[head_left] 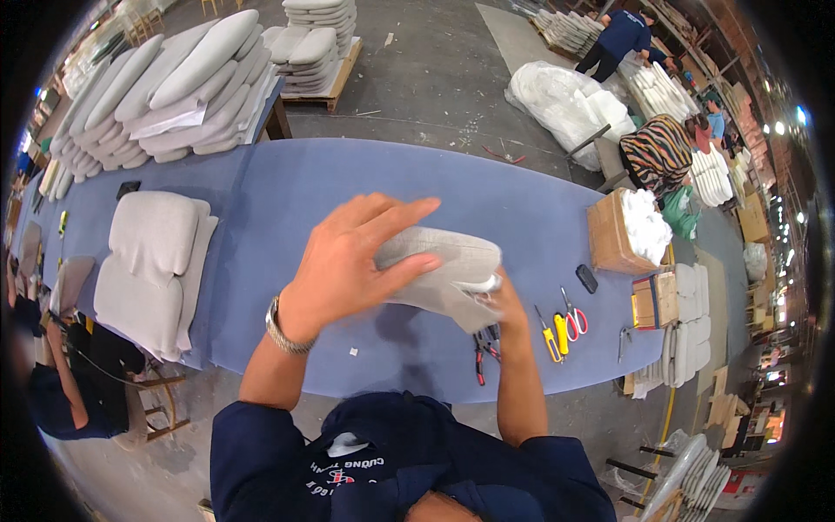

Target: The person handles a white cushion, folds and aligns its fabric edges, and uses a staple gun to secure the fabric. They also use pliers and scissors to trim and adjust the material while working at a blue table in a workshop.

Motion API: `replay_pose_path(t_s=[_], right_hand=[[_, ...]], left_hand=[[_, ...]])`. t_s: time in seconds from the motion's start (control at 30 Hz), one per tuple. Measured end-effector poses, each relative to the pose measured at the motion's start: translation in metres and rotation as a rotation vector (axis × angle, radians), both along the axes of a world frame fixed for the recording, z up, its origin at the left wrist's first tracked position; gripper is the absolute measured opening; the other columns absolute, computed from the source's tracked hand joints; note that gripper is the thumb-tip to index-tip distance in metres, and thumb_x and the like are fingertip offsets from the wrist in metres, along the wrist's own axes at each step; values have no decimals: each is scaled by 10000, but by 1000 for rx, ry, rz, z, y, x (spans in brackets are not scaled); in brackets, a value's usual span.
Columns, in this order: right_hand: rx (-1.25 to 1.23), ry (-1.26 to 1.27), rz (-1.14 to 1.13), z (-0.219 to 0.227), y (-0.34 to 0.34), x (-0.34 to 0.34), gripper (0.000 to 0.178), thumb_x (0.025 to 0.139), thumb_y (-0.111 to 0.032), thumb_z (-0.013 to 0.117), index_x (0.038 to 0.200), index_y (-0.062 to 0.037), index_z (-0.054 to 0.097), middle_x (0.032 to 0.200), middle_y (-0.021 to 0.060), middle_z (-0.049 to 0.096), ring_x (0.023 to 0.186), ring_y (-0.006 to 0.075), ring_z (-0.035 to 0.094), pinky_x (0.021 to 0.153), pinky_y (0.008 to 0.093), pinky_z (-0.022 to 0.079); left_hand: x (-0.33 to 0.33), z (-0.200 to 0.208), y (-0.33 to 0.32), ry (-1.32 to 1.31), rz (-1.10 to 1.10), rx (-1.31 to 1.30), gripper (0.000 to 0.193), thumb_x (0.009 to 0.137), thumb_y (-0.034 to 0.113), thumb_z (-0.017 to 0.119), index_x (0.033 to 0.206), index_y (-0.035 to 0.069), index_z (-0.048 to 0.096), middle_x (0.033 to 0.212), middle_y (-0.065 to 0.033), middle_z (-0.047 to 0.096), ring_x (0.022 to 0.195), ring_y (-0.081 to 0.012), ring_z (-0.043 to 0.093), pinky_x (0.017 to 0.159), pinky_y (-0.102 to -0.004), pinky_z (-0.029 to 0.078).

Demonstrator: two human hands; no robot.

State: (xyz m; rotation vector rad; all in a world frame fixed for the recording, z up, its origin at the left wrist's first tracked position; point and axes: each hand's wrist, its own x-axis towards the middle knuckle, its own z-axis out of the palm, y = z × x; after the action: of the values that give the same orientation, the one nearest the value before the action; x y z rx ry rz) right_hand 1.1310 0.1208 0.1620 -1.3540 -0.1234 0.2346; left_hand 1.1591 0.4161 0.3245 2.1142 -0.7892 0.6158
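Observation:
A small grey fabric-covered cushion (439,259) is held up over the blue table, its near end loose, with white padding showing beside my right hand. My right hand (497,306) grips that end, its fingers partly hidden and blurred. At the cushion's other end is my left hand (361,257), wearing a metal-band watch; its fingers are spread, with the thumb across the cushion's face. Whether the left palm presses on it I cannot tell. Below the cushion lie pliers (481,355) with red and black handles.
On the blue table (296,183) are scissors (574,320), a yellow cutter (561,332), a screwdriver (550,337) and a dark case (586,278). A carton (619,233) of white stuffing stands right. Grey cushions (150,261) lie left, with a tall pile (174,87) behind. Co-workers (624,36) are nearby.

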Motion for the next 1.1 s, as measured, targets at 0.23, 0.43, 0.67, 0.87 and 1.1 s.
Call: replay_pose_path(t_s=[0.23,0.43,0.67,0.87,1.1], right_hand=[[-264,-78,51,-30,-22,-19,595,775,-90,863,1321,-37,635,1285,62,690,1141,178,657,996,354,519],[-524,-100,84,21,-45,-12,672,796,-108,845,1409,-44,577,1315,77,679,1163,188,649,1019,381,517],[-128,-426,56,131,-73,-9,947,780,-442,891,1516,-24,467,1507,176,539,1412,294,502,1177,468,386],[-219,-518,345,114,-37,19,1041,689,-586,903,1469,-18,511,1495,168,546,1288,284,609,1085,436,487],[-114,-773,354,100,32,18,902,542,-453,1011,1285,-79,664,1148,55,700,998,188,699,848,336,567]], left_hand=[[-46,-66,24,430,-180,-358,695,677,336,963,1256,42,715,1159,-112,760,1044,-220,728,917,-349,565],[-85,-107,-5,494,13,-508,660,694,278,966,1247,21,712,1157,-114,761,1047,-197,723,915,-348,564],[-140,-83,-81,357,384,-619,585,744,286,939,1210,13,712,1073,-150,774,950,-229,766,829,-349,600],[-169,-73,-107,276,376,-449,559,789,283,903,1237,25,691,1082,-171,761,951,-291,766,830,-376,602],[-172,-23,-75,382,529,-243,504,915,391,762,1242,12,704,1067,-211,754,966,-367,748,844,-400,573]])
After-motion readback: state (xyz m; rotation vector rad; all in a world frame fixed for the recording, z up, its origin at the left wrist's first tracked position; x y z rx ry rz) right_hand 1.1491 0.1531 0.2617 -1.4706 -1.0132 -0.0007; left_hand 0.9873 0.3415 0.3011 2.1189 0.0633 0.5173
